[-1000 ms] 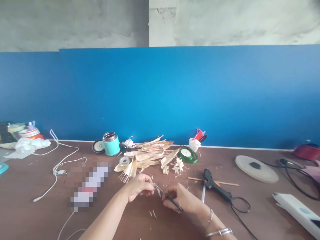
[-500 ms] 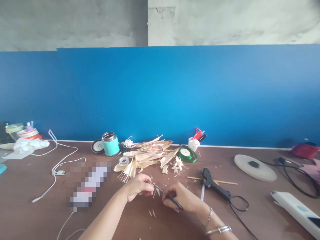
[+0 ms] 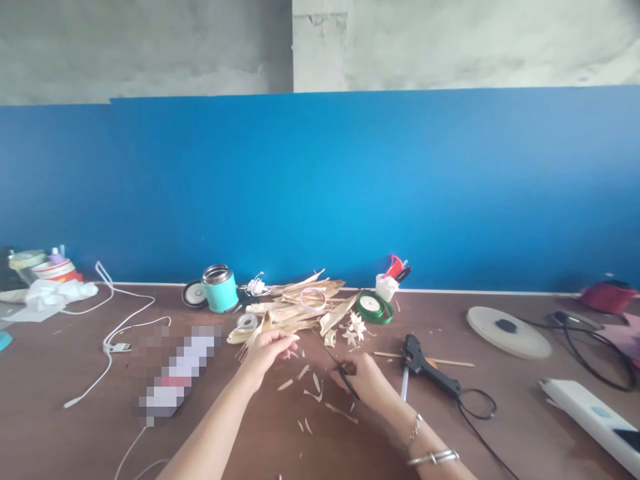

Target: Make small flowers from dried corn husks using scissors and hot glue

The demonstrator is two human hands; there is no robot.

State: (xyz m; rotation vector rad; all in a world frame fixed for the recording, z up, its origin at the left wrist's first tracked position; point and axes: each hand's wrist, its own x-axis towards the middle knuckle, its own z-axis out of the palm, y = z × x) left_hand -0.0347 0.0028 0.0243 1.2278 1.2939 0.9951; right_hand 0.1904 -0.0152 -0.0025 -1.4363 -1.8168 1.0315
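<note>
My right hand (image 3: 367, 381) is closed round the dark handles of a pair of slim scissors (image 3: 345, 379), whose thin blades point up and left. My left hand (image 3: 270, 353) is in a pinch just in front of the dried corn husks (image 3: 295, 303). A pale bit shows at its fingertips, too small to name. Behind it, a husk fringed into strips is mostly hidden. Between and below my hands, several narrow husk slivers (image 3: 316, 382) lie scattered on the brown table (image 3: 260, 433). Small husk flowers (image 3: 357, 325) sit by the pile's right end.
A black glue gun (image 3: 430, 373) rests across a wooden stick (image 3: 460, 364) to the right. Green ribbon (image 3: 384, 312), a white cup (image 3: 386, 288) and a turquoise jar (image 3: 220, 291) stand at the back. White cables (image 3: 120, 327) run on the left; a white round lid (image 3: 525, 343) lies far right.
My left hand has moved up and left, away from the scissors. My right hand has drawn slightly right with the scissors, whose blades point more steeply upward. More husk slivers show on the table.
</note>
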